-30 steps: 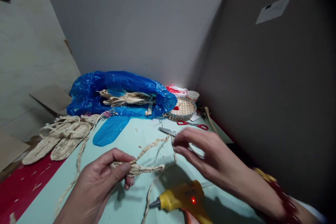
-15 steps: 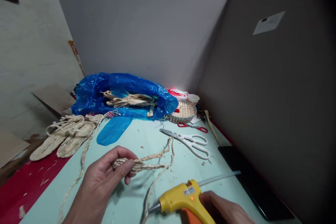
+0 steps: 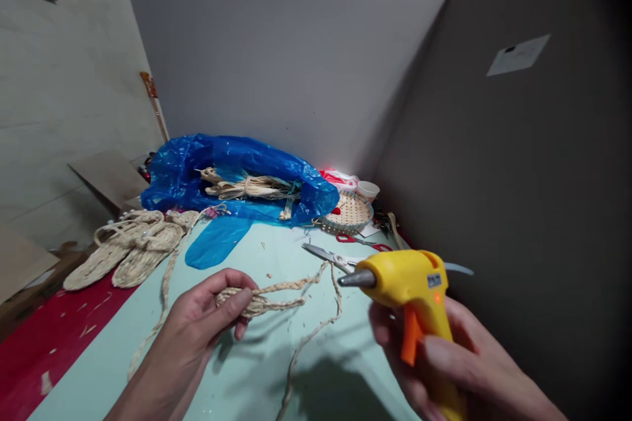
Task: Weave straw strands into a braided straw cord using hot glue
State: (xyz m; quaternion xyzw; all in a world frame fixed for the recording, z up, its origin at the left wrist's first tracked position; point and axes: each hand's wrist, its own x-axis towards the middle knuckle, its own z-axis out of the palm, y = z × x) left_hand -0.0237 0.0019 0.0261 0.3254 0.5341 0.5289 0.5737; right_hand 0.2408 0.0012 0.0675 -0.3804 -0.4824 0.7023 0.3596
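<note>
Pinched in my left hand (image 3: 210,316) is a small coil of braided straw cord (image 3: 261,304), with its strands reaching out to the right. The cord's long tail bends beside the scissors and runs down the table toward me. My right hand (image 3: 444,355) is wrapped around the handle of a yellow glue gun (image 3: 407,276), raised above the table. Its metal nozzle points left, toward the cord, but apart from it. The orange trigger shows in front of my fingers, a small light glows on the body, and a glue stick pokes out behind.
White-handled scissors (image 3: 326,255) lie partly behind the glue gun, near red-handled scissors (image 3: 358,240). At the back are a blue plastic bag (image 3: 232,151) with a straw bundle (image 3: 251,187) and a round woven basket (image 3: 350,212). Woven straw sandals (image 3: 148,251) sit at left. A grey panel stands at right.
My right hand has closed around the glue gun and lifted it off the table, tilting the nozzle up and left. My left hand keeps its hold on the cord. The view has shifted slightly.
</note>
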